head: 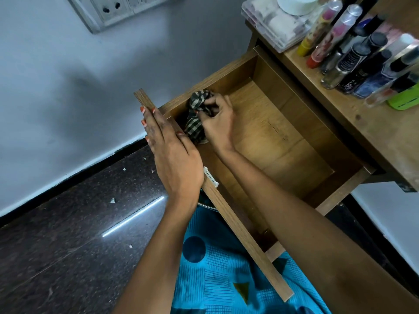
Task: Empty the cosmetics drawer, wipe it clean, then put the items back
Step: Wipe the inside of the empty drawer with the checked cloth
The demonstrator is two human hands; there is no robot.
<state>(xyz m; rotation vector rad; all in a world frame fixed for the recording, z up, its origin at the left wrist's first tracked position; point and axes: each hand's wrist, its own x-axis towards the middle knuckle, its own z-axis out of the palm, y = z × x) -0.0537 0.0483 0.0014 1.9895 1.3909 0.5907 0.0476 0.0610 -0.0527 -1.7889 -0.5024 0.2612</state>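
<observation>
A cloth [195, 117] is being clutched in the drawer [283, 132] corner by the right hand [218, 124]. Its front edge is being pressed by the flat left hand [174, 159].

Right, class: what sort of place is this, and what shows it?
Probably a dressing corner in a home: cosmetic bottles crowd the wooden table, and the right hand grips a checked cloth inside the table's open drawer.

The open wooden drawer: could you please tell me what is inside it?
Only a checked black-and-beige cloth, gripped by the right hand, in a front corner; the floor beneath them and the forearm is hidden.
</observation>
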